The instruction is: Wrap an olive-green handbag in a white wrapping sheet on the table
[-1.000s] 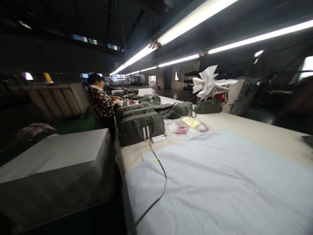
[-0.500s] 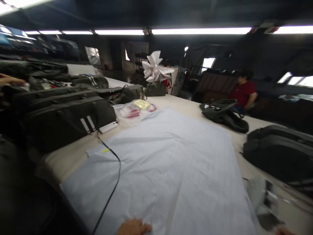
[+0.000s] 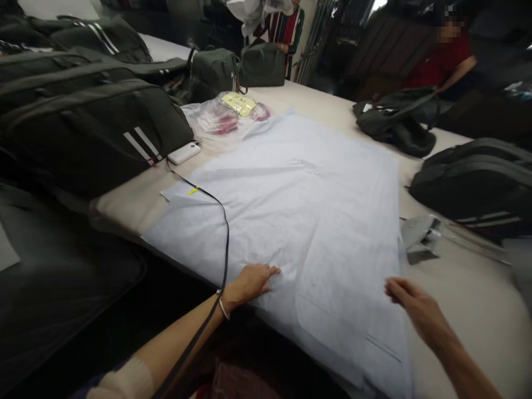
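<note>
A large sheet of pale blue tissue paper (image 3: 307, 205) lies spread over the cream table (image 3: 465, 288). My left hand (image 3: 249, 284) rests palm down on the sheet's near edge, its fingers pressing a small crease. Over the sheet's near right corner is my right hand (image 3: 413, 309), fingers loosely curled and holding nothing. A black cable (image 3: 223, 233) runs from my left arm across the sheet to a white power bank (image 3: 184, 152).
Dark green bags with white stripes (image 3: 95, 127) line the left side. A clear plastic packet with a yellow label (image 3: 226, 113) lies beyond the sheet. More dark bags (image 3: 477, 180) sit at right, with a grey scrap (image 3: 419, 238) near them. A person in red (image 3: 444, 58) stands at the far side.
The view has swung right and tilted down onto the table. Both my hands have come into view, the left now flat on the sheet's near edge.
</note>
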Available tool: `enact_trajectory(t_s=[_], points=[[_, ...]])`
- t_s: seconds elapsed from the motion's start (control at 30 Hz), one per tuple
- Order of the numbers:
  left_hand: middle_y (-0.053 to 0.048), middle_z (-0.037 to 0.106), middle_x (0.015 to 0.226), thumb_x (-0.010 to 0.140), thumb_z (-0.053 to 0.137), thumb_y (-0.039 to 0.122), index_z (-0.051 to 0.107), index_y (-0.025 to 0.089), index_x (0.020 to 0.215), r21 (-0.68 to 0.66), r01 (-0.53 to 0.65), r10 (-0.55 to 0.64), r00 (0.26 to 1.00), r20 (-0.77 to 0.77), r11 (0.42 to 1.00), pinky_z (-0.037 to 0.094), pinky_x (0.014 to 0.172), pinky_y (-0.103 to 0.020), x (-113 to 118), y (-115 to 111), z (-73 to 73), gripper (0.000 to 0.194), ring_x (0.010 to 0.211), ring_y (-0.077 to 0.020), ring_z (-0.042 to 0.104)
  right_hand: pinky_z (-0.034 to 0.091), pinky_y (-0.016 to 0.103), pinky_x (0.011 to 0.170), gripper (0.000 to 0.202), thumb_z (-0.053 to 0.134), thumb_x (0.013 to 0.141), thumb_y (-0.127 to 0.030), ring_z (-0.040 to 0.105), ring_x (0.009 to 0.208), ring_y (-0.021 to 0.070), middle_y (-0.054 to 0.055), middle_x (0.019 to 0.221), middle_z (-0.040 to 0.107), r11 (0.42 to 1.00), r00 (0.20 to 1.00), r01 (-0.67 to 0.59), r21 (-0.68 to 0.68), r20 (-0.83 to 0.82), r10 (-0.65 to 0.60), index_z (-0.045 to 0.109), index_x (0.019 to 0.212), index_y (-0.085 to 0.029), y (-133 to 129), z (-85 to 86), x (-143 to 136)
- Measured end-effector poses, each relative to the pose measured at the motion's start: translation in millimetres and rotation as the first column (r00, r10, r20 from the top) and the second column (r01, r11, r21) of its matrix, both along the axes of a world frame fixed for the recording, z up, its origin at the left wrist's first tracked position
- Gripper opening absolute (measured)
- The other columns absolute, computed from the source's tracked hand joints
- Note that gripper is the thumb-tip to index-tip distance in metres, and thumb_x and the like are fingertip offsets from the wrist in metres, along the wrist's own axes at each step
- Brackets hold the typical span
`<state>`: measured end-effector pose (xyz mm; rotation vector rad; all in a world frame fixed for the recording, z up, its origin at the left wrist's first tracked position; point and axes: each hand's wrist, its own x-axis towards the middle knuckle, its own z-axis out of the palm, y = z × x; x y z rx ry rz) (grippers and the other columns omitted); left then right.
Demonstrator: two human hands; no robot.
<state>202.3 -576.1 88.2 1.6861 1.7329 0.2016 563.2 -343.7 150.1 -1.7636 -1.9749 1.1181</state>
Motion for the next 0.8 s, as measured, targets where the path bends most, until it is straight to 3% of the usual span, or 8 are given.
enact_trajectory(t_s=[0.07,0.17,0.27,0.47,0.8], points=[[-0.006,0.065,0.116,0.086,0.067,0.027,0.047,0.029,0.135,0.023,0.017,-0.017,1.0,-0.008,1.0,0.048,0.089,-0.034,0,0,-2.4,0.053,0.107,-0.0268,0.063,0.05,0.036,0.066,0.037,0.065,0.072,-0.056,0.061,0.068,0.0206,0.007,0.071,0.065,0.974,0.98,-0.18,-0.139,-0.112,0.165,0.066,0.08,-0.02,-66,3.9,-54],[-0.007,0.066,0.114,0.085,0.068,0.027,0.049,0.026,0.134,0.045,0.04,-0.039,0.999,-0.019,0.998,0.05,0.087,-0.035,-2,1,-2.5,0.053,0.106,-0.0279,0.064,0.045,0.029,0.064,0.023,0.062,0.076,-0.042,0.055,0.064,0.0153,-0.002,0.065,0.058,0.894,0.919,-0.361,-0.267,-0.263,0.293,0.062,0.086,-0.021,-150,-8.5,-131],[-0.009,0.066,0.116,0.086,0.067,0.027,0.049,0.024,0.134,0.063,0.059,-0.058,0.998,-0.025,0.996,0.052,0.086,-0.037,-4,1,-1.5,0.052,0.106,-0.0272,0.064,0.041,0.026,0.063,0.018,0.058,0.076,-0.029,0.05,0.061,0.0129,-0.007,0.062,0.053,0.862,0.888,-0.435,-0.26,-0.282,0.363,0.057,0.092,-0.022,-196,-33.2,-178],[-0.008,0.065,0.109,0.094,0.059,0.037,0.053,0.017,0.128,0.075,0.099,-0.098,0.995,-0.022,0.992,0.055,0.084,-0.043,-7,3,-2.8,0.039,0.096,-0.0223,0.065,0.037,0.025,0.064,0.012,0.059,0.07,-0.018,0.049,0.065,0.013,-0.006,0.066,0.052,0.886,0.897,-0.442,-0.143,-0.05,0.439,0.049,0.074,-0.022,-206,-64.7,-208],[-0.008,0.063,0.114,0.094,0.059,0.039,0.054,0.017,0.126,0.036,0.199,-0.199,0.98,0.007,0.979,0.055,0.086,-0.045,-18,10,1.4,0.039,0.098,-0.0223,0.064,0.032,0.027,0.062,0.019,0.067,0.067,-0.017,0.053,0.067,0.0158,-0.002,0.067,0.058,0.94,0.875,-0.314,-0.136,0.344,0.342,0.049,0.072,-0.021,-197,-76.4,-231]])
